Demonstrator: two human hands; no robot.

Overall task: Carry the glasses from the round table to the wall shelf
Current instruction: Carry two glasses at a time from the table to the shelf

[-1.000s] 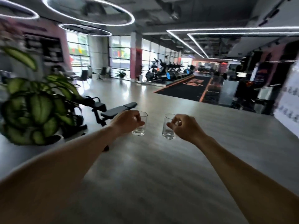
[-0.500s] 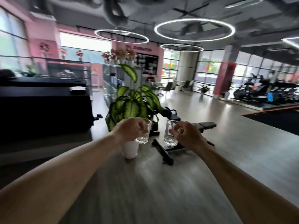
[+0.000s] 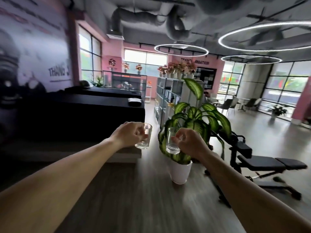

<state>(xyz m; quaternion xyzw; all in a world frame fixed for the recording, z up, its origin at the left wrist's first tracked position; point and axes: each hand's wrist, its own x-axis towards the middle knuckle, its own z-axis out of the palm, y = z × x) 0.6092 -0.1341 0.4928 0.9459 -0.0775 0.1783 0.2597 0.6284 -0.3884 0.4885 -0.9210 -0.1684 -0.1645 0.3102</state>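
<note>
Both arms reach out ahead of me at chest height. My left hand (image 3: pixel 130 136) grips a clear empty glass (image 3: pixel 144 140) by its side. My right hand (image 3: pixel 190 142) holds a second clear glass (image 3: pixel 171 145), thumb and fingers curled round it. The two glasses hang upright, a short gap between them. A pale open shelf unit (image 3: pixel 168 96) with flower pots on top stands farther back in the middle of the room. The round table is out of view.
A potted plant (image 3: pixel 193 120) in a white pot (image 3: pixel 180 170) stands on the floor directly ahead. A black weight bench (image 3: pixel 262 163) lies to the right. A long black counter (image 3: pixel 80 115) fills the left. Wooden floor stretches below my arms.
The view has swung left: the treadmill area has gone, the black counter and shelf unit have come in. The plant is now closer and central. Both hands still hold their glasses.
</note>
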